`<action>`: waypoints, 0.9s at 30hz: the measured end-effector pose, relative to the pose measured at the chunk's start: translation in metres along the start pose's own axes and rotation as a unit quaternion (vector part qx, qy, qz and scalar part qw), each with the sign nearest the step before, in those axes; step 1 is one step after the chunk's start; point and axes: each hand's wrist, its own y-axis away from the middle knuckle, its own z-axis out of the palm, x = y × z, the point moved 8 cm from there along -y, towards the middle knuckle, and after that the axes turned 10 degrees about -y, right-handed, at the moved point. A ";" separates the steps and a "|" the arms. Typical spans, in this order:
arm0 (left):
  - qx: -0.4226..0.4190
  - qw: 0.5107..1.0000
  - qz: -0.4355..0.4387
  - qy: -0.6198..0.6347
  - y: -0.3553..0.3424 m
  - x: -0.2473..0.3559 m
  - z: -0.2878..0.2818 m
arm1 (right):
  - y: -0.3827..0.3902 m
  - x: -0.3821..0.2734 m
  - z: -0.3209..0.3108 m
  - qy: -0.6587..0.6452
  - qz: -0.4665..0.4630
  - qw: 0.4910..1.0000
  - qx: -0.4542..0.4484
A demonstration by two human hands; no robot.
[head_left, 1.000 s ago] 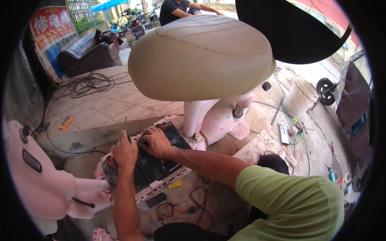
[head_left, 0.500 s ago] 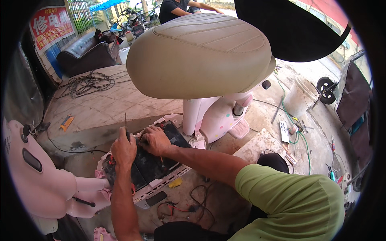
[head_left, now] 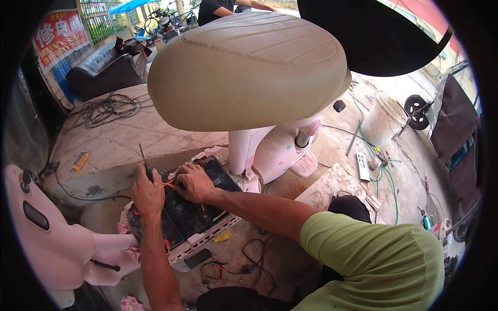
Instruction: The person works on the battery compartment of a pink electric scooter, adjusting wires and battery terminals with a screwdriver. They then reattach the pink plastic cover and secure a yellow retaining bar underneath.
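My left hand (head_left: 148, 189) is closed around a screwdriver (head_left: 147, 170), its thin shaft pointing upward over the black batteries (head_left: 176, 217) in the pink scooter's floor tray (head_left: 201, 234). Just to its right, my right hand (head_left: 192, 184) rests over the batteries with fingers curled, pinching a red-orange wire (head_left: 169, 184) that runs toward the left hand. The wire's ends are too small to make out.
The beige seat (head_left: 247, 78) overhangs the batteries; the pink front body (head_left: 44, 236) is at left. Cables (head_left: 249, 259) and a yellow piece (head_left: 222, 236) lie below. A bucket (head_left: 384, 119) stands right. Another person (head_left: 215, 15) is behind the seat.
My left hand has shifted slightly left with the screwdriver, and the red-orange wire now shows between both hands. The view has moved a little, so the seat appears further left.
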 end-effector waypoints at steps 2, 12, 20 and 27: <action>-0.024 0.999 0.024 -0.018 0.007 0.002 0.017 | 0.000 -0.002 -0.003 -0.003 0.002 1.000 -0.008; -0.044 0.999 -0.016 0.005 0.011 -0.005 0.013 | -0.003 -0.001 -0.003 -0.018 -0.026 0.999 0.017; 0.016 0.988 -0.051 0.148 0.043 -0.036 -0.001 | -0.001 0.000 0.001 -0.025 -0.069 0.997 0.031; -0.020 0.941 -0.145 0.307 0.135 -0.048 0.024 | 0.001 -0.006 -0.004 -0.055 -0.082 0.994 0.054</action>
